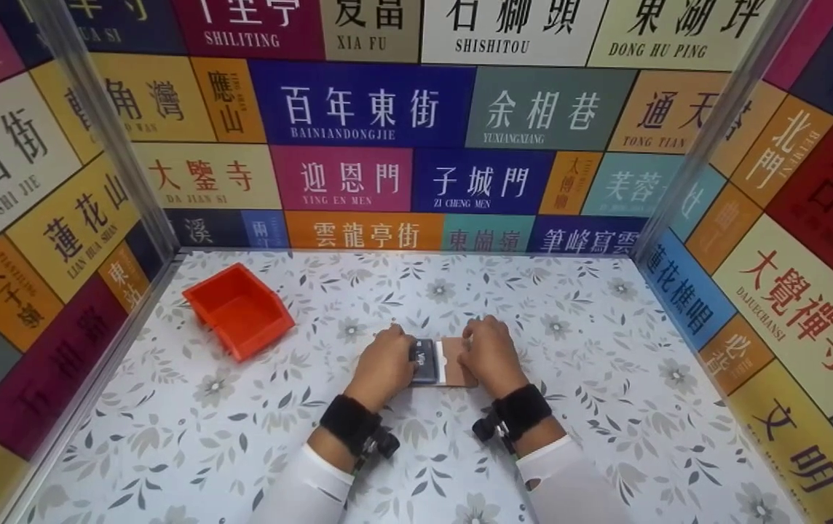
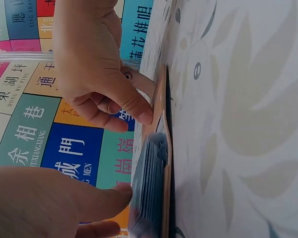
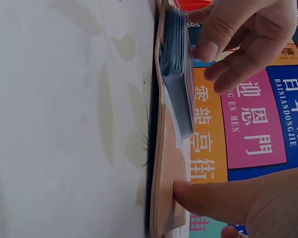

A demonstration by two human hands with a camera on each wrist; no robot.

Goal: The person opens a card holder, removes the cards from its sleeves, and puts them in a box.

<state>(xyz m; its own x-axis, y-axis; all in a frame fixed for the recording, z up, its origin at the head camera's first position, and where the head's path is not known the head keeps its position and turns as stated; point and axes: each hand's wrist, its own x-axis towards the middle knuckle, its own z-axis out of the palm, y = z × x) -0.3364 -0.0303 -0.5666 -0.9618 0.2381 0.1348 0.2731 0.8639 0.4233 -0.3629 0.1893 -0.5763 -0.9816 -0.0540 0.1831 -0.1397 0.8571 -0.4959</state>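
Note:
A tan card holder (image 1: 458,372) lies spread open on the patterned table. A stack of clear and dark plastic card sleeves (image 3: 175,54) fills its left half; the top sleeve shows white lettering. My left hand (image 1: 385,362) is at the left side, with the thumb against the sleeves in the left wrist view. Its other fingers are partly hidden in the head view. On the bare right cover, my right hand (image 1: 493,354) presses with its thumb. The right index finger reaches toward the cover's far edge, and the other fingers bend loosely above.
An orange-red plastic bin (image 1: 242,309) stands at the table's back left. Panels with colourful Chinese lettering (image 1: 362,105) wall the table (image 1: 242,451) at the back and both sides. Metal posts (image 1: 668,182) mark the corners.

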